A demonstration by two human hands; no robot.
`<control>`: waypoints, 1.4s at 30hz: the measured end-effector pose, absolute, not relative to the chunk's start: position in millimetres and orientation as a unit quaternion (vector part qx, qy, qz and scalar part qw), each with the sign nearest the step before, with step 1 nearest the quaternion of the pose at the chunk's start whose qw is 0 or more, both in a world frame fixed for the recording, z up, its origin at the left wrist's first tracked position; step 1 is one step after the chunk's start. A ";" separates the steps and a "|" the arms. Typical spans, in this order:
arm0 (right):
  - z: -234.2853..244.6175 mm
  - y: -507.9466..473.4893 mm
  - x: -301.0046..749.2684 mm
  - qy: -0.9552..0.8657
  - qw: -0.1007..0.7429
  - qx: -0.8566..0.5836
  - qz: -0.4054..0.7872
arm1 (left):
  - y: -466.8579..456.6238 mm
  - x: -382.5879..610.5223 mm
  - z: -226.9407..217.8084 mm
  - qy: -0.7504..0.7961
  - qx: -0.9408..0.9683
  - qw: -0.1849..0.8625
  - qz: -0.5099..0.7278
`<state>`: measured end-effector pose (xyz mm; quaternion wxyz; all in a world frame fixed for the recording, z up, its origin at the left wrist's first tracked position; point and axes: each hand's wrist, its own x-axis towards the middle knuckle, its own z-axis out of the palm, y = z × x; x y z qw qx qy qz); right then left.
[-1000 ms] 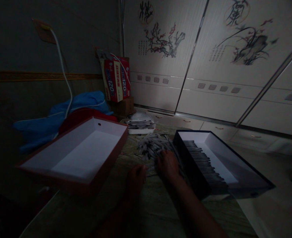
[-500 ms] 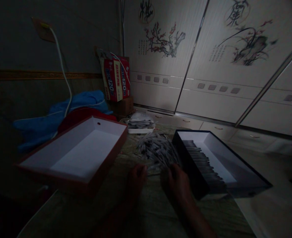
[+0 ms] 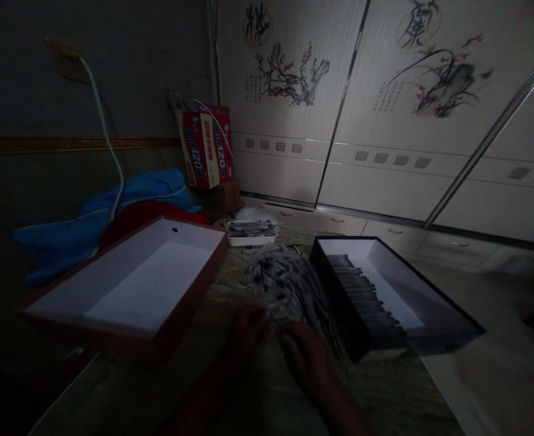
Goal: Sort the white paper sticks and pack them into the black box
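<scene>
In the dim head view, my left hand (image 3: pixel 247 330) is curled at the near edge of a loose pile of thin grey pen-like sticks (image 3: pixel 283 275). My right hand (image 3: pixel 309 356) is beside it, fingers bent inward, its fingertips close to those of the left. Both look closed, but whatever they pinch is too dark and small to name. Right of the pile stands an open dark box (image 3: pixel 349 309) with a white inside. A row of similar dark-grey sticks (image 3: pixel 364 293) lies side by side along its left part.
An open red box (image 3: pixel 189 297) with a bare white inside stands at the left. Behind the pile is a white tray (image 3: pixel 251 240) holding more sticks and clear plastic. Blue cloth (image 3: pixel 135 191), a red printed carton (image 3: pixel 207 145) and sliding cupboard doors (image 3: pixel 289 175) are farther back.
My right hand has drawn back from the pile, slightly left and nearer to me, close to my left hand. Several sticks at the pile's right side now trail toward me. The view has shifted slightly.
</scene>
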<state>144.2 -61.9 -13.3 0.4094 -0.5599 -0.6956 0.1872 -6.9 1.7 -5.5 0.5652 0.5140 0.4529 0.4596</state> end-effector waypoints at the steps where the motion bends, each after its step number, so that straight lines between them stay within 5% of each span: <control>1: -14.0 -61.6 146.0 -0.695 0.407 -0.564 0.182 | 1.2 -6.1 -6.2 0.456 0.522 0.559 0.455; 6: -17.3 -57.1 160.6 -0.622 0.427 -0.642 0.134 | 5.4 -2.3 -2.7 0.486 0.641 0.410 0.430; 13: -29.7 -50.4 170.5 -0.594 0.460 -0.651 0.104 | 47.3 21.5 7.0 0.395 0.884 0.075 0.239; 22: -28.2 -49.7 171.0 -0.592 0.453 -0.662 0.081 | 70.0 28.5 -4.6 0.372 0.919 -0.041 0.124; 32: -22.1 -53.9 166.1 -0.610 0.454 -0.644 0.091 | 48.5 -4.1 10.1 0.391 0.822 0.116 0.398; 37: -15.2 -60.7 159.6 -0.639 0.457 -0.612 0.095 | 17.1 -18.2 20.1 0.493 0.586 0.364 0.531; 42: -12.7 -65.5 152.8 -0.672 0.456 -0.579 0.075 | 10.5 -23.9 6.1 0.423 0.390 0.575 0.582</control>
